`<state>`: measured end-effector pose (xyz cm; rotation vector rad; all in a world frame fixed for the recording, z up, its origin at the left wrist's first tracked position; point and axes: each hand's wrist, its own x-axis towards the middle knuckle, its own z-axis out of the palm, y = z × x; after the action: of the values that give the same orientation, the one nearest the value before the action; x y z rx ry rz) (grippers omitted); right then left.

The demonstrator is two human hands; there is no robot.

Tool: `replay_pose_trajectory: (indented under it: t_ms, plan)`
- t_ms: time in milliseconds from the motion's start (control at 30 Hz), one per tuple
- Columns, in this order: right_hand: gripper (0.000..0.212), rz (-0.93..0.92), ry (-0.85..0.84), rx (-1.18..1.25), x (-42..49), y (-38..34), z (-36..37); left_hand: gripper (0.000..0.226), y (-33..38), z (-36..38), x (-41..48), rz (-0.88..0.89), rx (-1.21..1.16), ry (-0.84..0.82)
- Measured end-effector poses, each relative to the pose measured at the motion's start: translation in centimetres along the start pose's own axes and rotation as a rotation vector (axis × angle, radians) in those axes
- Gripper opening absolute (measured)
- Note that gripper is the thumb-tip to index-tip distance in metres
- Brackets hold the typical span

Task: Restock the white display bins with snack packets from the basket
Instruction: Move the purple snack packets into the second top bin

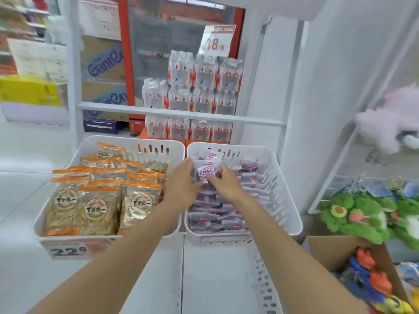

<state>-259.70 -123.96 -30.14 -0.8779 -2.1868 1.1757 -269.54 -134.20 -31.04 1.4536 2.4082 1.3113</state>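
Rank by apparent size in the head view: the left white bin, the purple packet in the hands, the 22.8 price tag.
1. Left white bin, by far the largest.
2. 22.8 price tag.
3. Purple packet, partly covered by fingers; close to the tag, so that order is unsure.

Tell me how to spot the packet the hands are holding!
Find the two white bins; take the right bin, full of purple packets. The held purple packet stands upright near its back, between both hands, while its neighbours lie flat.
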Motion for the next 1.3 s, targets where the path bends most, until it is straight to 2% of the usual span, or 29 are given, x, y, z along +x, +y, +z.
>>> replay_pose_trajectory:
  t_ms: [33, 100, 167, 233, 367, 433, 500, 633, 800, 867, 933, 1000, 1067, 1133, 1200, 1300]
  plan:
    - [0.024, -0.025, 0.020, -0.026, 0.4, 0.7, 0.2, 0.053, -1.0, 0.7, 0.1, -0.002, 0.071, -0.015]
    - [0.038, -0.054, 0.064, 0.012, 0.7, 0.9, 0.2, 0.063, -1.9, 1.2, 0.2, 0.018, 0.168, 0.010]
    - [0.045, -0.015, 0.058, 0.137, 1.2, 0.5, 0.2, 0.062, -1.3, 1.1, -0.4, 0.024, 0.063, 0.063]
    - [0.039, 0.036, 0.024, 0.223, 1.7, 0.3, 0.0, 0.061, -0.7, 0.6, -1.2, 0.012, -0.041, 0.095]
    - [0.026, 0.004, 0.036, 0.163, 1.9, 0.6, -0.3, 0.059, -0.8, 0.3, -1.6, 0.047, -0.085, 0.106]
    - [0.028, -0.038, 0.116, 0.105, 2.1, 1.1, 0.0, 0.061, -0.8, 0.2, -1.4, 0.032, -0.068, 0.085]
    - [0.034, -0.036, 0.178, 0.147, 2.0, 1.3, 0.4, 0.064, -0.7, 0.2, -1.5, 0.013, -0.074, 0.085]
    - [0.046, 0.012, 0.100, 0.168, 2.0, 0.6, 1.5, 0.062, -0.8, 0.3, -1.7, 0.010, -0.135, 0.098]
    - [0.031, 0.010, 0.175, 0.214, 2.3, -0.3, 0.2, 0.071, -1.1, 0.2, -1.8, -0.017, -0.171, 0.097]
    - [0.025, -0.006, 0.086, 0.141, 2.1, -0.3, 0.3, 0.068, -1.1, 0.2, -1.8, -0.005, -0.185, 0.102]
    - [0.029, -0.053, 0.010, -0.108, 2.1, 0.5, 0.9, 0.062, -1.1, 0.3, -1.9, -0.006, -0.177, 0.107]
    - [0.031, -0.086, 0.088, -0.303, 2.3, 0.9, 1.3, 0.064, -1.1, 0.4, -1.9, -0.025, -0.158, 0.100]
    - [0.027, -0.088, 0.144, -0.366, 2.2, 0.8, 1.3, 0.068, -1.4, 0.6, -1.7, -0.046, -0.141, 0.098]
    - [0.032, -0.077, 0.106, -0.348, 1.9, 0.6, 1.1, 0.069, -1.5, 0.7, -1.7, -0.062, -0.146, 0.093]
    - [0.039, -0.050, 0.111, -0.225, 1.6, 0.4, 1.3, 0.069, -1.3, 0.7, -1.7, -0.067, -0.155, 0.096]
    - [0.049, -0.065, 0.228, -0.130, 0.9, 0.4, 1.4, 0.067, -0.9, 0.2, -2.0, -0.038, -0.139, 0.086]
